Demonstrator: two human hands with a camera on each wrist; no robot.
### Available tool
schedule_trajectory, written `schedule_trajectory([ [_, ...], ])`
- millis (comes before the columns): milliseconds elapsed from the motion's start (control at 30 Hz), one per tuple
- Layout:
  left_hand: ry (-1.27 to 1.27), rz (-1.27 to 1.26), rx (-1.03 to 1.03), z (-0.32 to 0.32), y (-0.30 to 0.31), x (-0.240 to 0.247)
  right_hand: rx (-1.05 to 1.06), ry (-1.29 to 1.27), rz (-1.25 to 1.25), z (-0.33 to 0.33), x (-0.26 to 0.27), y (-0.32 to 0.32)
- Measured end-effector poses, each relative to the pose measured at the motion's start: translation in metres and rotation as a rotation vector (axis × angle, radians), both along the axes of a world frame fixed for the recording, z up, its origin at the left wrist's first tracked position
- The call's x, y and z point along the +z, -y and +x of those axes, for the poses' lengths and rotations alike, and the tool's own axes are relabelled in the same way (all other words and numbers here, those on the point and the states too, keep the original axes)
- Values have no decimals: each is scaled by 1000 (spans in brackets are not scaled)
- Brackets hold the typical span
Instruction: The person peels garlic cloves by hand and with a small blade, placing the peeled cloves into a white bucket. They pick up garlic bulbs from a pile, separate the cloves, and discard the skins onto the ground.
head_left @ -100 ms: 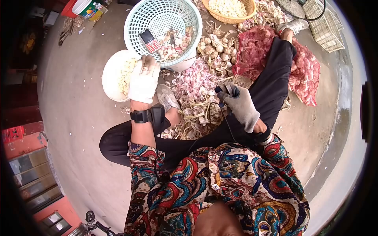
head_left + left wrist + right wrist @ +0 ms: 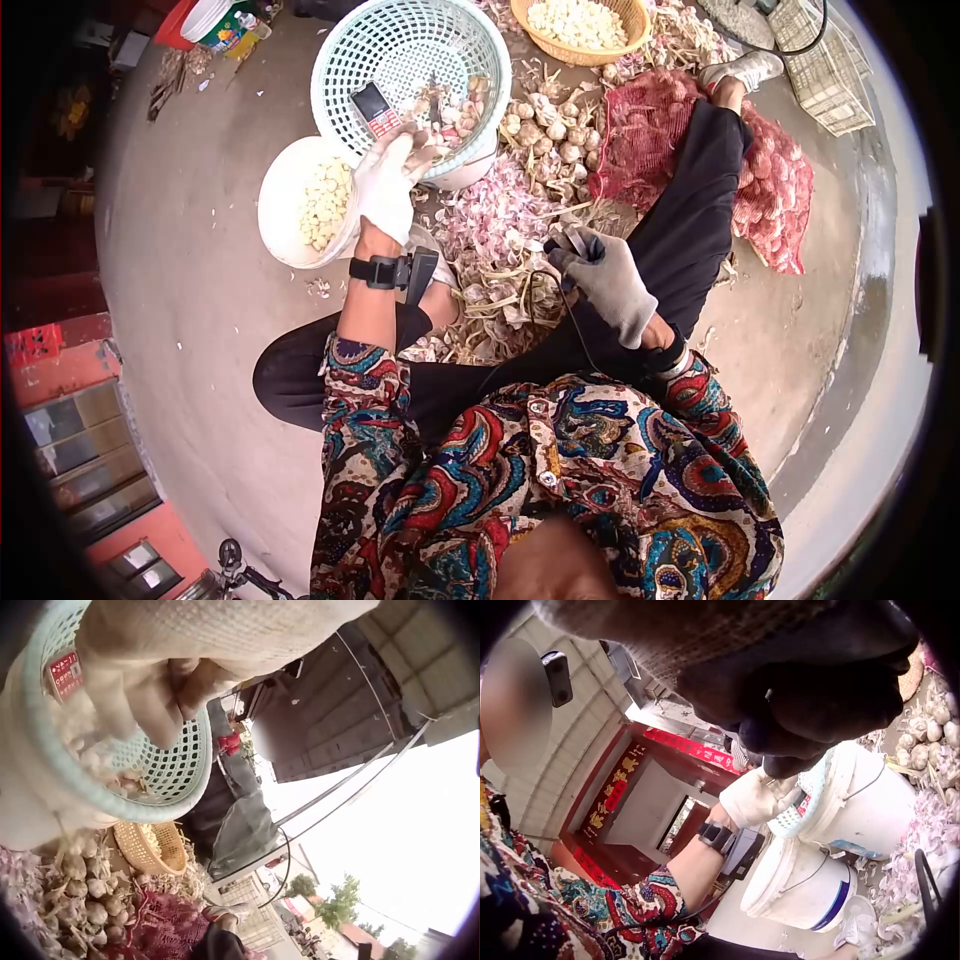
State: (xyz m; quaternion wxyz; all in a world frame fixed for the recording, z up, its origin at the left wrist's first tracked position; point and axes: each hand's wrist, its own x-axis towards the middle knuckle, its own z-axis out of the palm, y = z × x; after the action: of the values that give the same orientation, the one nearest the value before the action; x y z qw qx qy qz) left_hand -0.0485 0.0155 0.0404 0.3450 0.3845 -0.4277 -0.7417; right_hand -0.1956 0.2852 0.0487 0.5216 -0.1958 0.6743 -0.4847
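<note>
My left hand (image 2: 388, 188), in a white glove, reaches over the near rim of a pale green plastic basket (image 2: 330, 75). Its fingers are loosely bent, with nothing visible between them. Inside the basket lie garlic cloves (image 2: 468, 112) and a phone (image 2: 373, 104) with red keys. Beside that hand stands a white bucket (image 2: 282, 228) holding peeled cloves (image 2: 326, 205). My right hand (image 2: 612, 285), in a grey glove with dark fingers, is curled above the peelings and pinches a small, thin blade-like tool (image 2: 576, 240), mostly hidden by the fingers.
Garlic skins (image 2: 490, 215) and dry stalks (image 2: 510, 300) heap between the legs. Whole garlic bulbs (image 2: 548, 130) lie beyond, next to red mesh sacks (image 2: 640, 120). A yellow basket (image 2: 575, 52) of peeled cloves and a pale crate (image 2: 825, 75) stand farther back.
My left hand has moved right, from over the bucket of peeled cloves to the green basket's rim, uncovering more cloves. The right hand has hardly moved.
</note>
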Motion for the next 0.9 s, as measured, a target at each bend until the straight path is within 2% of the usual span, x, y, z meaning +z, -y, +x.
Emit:
schedule_trajectory([
  [33, 175, -112, -85, -19, 11, -11, 6, 21, 39, -5, 3, 1],
  [67, 243, -176, -162, -37, 19, -22, -9, 60, 48, -7, 3, 2],
  [100, 391, -314, -212, -58, 35, -33, 8, -7, 33, -16, -3, 6],
  [133, 685, -577, -308, -74, 46, -30, 23, -65, 26, -22, -3, 10],
  [200, 870, -673, -393, -96, 64, -52, 5, -50, 58, -24, -2, 4],
  [233, 1069, -895, -385, -104, 70, -57, 2, -70, 58, -25, -7, 3],
  [300, 1032, -1001, -397, -120, 80, -64, -47, -45, 65, -28, -2, 2],
  [433, 883, -743, -516, -135, 88, -55, -50, -35, 103, -36, -6, 5],
  [500, 981, -797, -578, -134, 86, -40, -38, -51, 117, -37, -11, 7],
  [600, 964, -715, -620, -129, 81, -28, -20, -101, 113, -37, -14, 9],
  [667, 818, -599, -527, -122, 82, -31, -133, -96, -35, -35, -9, 12],
  [700, 743, -517, -445, -117, 87, -39, -109, -126, -10, -37, -5, 12],
  [767, 412, -221, -324, -107, 94, -40, -113, -159, -54, -39, -4, 11],
  [800, 280, -77, -256, -101, 91, -33, -64, -115, 6, -44, 3, 10],
  [833, 170, -18, -313, -89, 95, -34, -84, -149, -49, -44, 0, 7],
  [900, 61, -309, -510, -70, 85, -35, -121, -203, -101, -42, -4, 7],
])
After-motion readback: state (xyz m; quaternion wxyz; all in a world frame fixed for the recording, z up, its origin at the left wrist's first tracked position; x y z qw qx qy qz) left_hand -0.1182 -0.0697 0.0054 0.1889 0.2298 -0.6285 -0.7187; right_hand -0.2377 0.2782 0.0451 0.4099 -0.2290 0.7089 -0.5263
